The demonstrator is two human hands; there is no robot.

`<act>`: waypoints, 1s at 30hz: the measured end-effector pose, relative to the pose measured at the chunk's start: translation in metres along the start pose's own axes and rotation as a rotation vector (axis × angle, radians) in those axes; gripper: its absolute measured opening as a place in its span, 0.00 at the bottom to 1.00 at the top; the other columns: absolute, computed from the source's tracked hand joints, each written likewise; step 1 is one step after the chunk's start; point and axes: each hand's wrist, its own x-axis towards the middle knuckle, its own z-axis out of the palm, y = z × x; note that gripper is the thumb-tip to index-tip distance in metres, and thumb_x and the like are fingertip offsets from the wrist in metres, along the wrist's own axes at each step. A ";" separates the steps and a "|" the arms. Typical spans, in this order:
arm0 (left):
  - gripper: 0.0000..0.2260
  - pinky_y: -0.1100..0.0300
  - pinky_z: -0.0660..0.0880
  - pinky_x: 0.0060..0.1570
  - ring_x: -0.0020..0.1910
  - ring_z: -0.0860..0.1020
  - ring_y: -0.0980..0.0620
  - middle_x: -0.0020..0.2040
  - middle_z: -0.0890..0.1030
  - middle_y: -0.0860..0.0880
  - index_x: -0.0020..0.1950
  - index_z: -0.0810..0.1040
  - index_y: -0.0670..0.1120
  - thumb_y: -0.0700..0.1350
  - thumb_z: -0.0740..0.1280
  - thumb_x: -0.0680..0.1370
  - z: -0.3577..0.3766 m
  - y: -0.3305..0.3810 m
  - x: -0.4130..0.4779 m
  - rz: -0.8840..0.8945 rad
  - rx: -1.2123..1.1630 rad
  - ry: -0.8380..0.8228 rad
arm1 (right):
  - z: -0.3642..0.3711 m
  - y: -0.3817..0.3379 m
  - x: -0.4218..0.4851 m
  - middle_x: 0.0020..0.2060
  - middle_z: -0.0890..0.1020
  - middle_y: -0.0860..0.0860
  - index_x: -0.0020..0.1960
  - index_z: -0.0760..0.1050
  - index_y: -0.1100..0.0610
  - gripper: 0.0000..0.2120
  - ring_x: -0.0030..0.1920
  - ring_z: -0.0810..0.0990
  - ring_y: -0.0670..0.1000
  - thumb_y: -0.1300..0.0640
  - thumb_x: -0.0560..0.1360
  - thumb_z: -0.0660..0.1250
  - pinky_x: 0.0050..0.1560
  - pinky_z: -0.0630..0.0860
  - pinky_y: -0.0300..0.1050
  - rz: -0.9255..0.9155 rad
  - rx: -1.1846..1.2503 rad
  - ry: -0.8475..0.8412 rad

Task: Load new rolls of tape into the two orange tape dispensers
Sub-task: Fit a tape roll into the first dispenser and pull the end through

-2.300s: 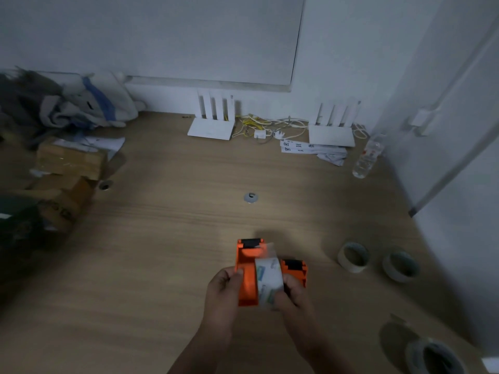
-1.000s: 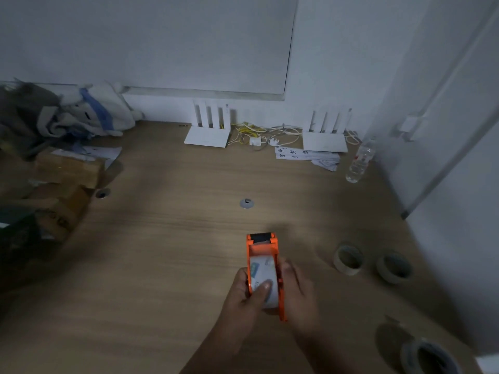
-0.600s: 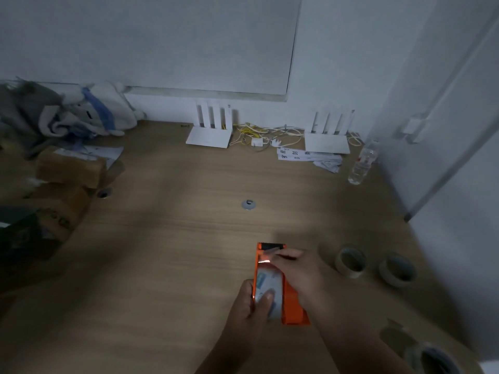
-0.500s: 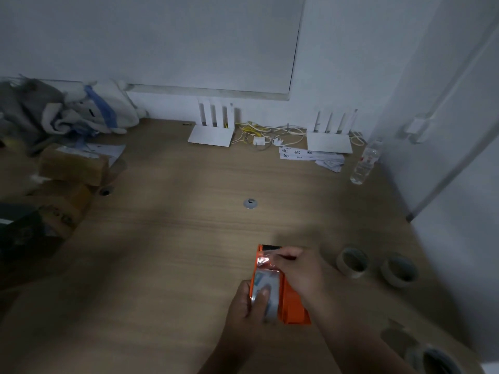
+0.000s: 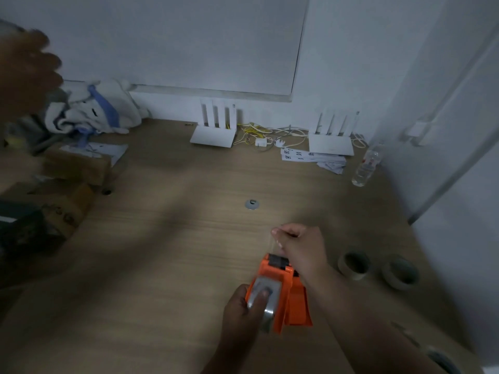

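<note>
Since half a second ago, right hand (image 5: pixel 299 245) has drawn away from the dispenser's front toward 12 o'clock, fingertips pinched on a clear tape strip (image 5: pixel 274 245). Left hand (image 5: pixel 244 309) grasps the orange dispenser (image 5: pixel 280 295), thumb on its tape roll (image 5: pixel 263 294), at 6 o'clock on the wooden table (image 5: pixel 175 252). Spare rolls (image 5: pixel 353 264) lie at 3 o'clock.

Left hand (image 5: pixel 244 306) is curled in a grip, thumb on top; right hand (image 5: pixel 299 247) reaches forward, fingertips pinched.

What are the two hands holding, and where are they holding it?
The left hand grips the orange tape dispenser around its loaded roll, thumb on top. The right hand pinches the clear tape's free end, beyond the cutter.
</note>
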 end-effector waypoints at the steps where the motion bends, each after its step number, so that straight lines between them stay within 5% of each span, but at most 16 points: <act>1: 0.16 0.64 0.79 0.30 0.30 0.83 0.56 0.29 0.86 0.51 0.42 0.85 0.49 0.60 0.78 0.66 -0.001 0.000 -0.002 -0.014 -0.014 -0.043 | -0.001 0.000 0.002 0.23 0.81 0.44 0.31 0.83 0.49 0.08 0.29 0.79 0.44 0.57 0.69 0.74 0.39 0.80 0.50 0.014 0.007 0.015; 4: 0.22 0.68 0.80 0.30 0.31 0.85 0.60 0.33 0.89 0.53 0.50 0.83 0.47 0.52 0.81 0.59 -0.004 -0.005 -0.004 0.006 0.005 -0.132 | -0.002 -0.002 0.005 0.23 0.80 0.46 0.33 0.84 0.53 0.06 0.26 0.77 0.44 0.59 0.69 0.74 0.35 0.77 0.47 0.038 0.019 0.025; 8: 0.29 0.64 0.85 0.38 0.40 0.89 0.59 0.41 0.91 0.55 0.54 0.82 0.50 0.55 0.81 0.55 -0.003 -0.008 -0.001 0.005 0.030 -0.132 | -0.002 -0.008 0.002 0.29 0.84 0.52 0.34 0.83 0.51 0.07 0.31 0.81 0.48 0.58 0.69 0.74 0.41 0.82 0.54 0.028 0.036 0.035; 11: 0.23 0.64 0.83 0.33 0.34 0.86 0.57 0.36 0.89 0.52 0.51 0.83 0.49 0.52 0.83 0.60 -0.001 -0.005 -0.001 0.022 0.008 -0.065 | -0.003 -0.015 -0.001 0.33 0.85 0.55 0.35 0.83 0.52 0.07 0.33 0.81 0.50 0.59 0.70 0.73 0.42 0.83 0.54 0.015 0.082 0.039; 14: 0.23 0.52 0.81 0.34 0.32 0.83 0.49 0.32 0.87 0.48 0.47 0.85 0.48 0.59 0.81 0.59 0.001 -0.006 0.002 0.013 0.012 0.012 | -0.007 -0.024 0.001 0.33 0.85 0.54 0.34 0.83 0.52 0.07 0.32 0.81 0.50 0.59 0.70 0.73 0.39 0.82 0.51 -0.015 0.109 0.088; 17: 0.22 0.56 0.76 0.30 0.26 0.78 0.47 0.27 0.82 0.47 0.40 0.83 0.46 0.62 0.79 0.58 0.003 -0.005 0.000 0.009 -0.014 0.069 | -0.013 -0.031 0.005 0.35 0.86 0.56 0.37 0.84 0.55 0.04 0.31 0.80 0.49 0.60 0.71 0.73 0.38 0.82 0.50 -0.047 0.114 0.086; 20: 0.17 0.60 0.75 0.24 0.25 0.78 0.50 0.26 0.82 0.49 0.40 0.83 0.47 0.53 0.85 0.61 0.002 -0.001 -0.003 0.021 -0.003 0.101 | -0.016 -0.029 0.009 0.35 0.86 0.57 0.40 0.85 0.58 0.03 0.32 0.81 0.50 0.59 0.71 0.73 0.39 0.82 0.50 -0.018 0.105 0.086; 22: 0.15 0.60 0.78 0.27 0.27 0.81 0.54 0.28 0.86 0.52 0.41 0.84 0.49 0.50 0.86 0.62 0.002 -0.003 -0.008 0.033 0.018 0.111 | -0.020 -0.024 0.014 0.31 0.83 0.58 0.40 0.84 0.61 0.03 0.31 0.79 0.51 0.62 0.72 0.73 0.36 0.80 0.46 0.030 0.170 0.095; 25: 0.22 0.53 0.81 0.34 0.27 0.81 0.53 0.29 0.87 0.51 0.40 0.85 0.49 0.60 0.80 0.54 0.003 -0.005 -0.014 0.071 0.043 0.125 | -0.029 -0.017 0.023 0.27 0.78 0.53 0.39 0.83 0.62 0.05 0.30 0.75 0.48 0.64 0.73 0.70 0.31 0.77 0.39 0.084 0.241 0.041; 30: 0.21 0.68 0.77 0.31 0.26 0.78 0.64 0.29 0.86 0.58 0.37 0.82 0.52 0.62 0.77 0.52 0.010 0.005 -0.051 0.126 0.128 0.071 | -0.035 -0.012 0.035 0.29 0.76 0.55 0.41 0.81 0.65 0.04 0.26 0.72 0.46 0.67 0.73 0.69 0.27 0.74 0.34 0.205 0.279 -0.029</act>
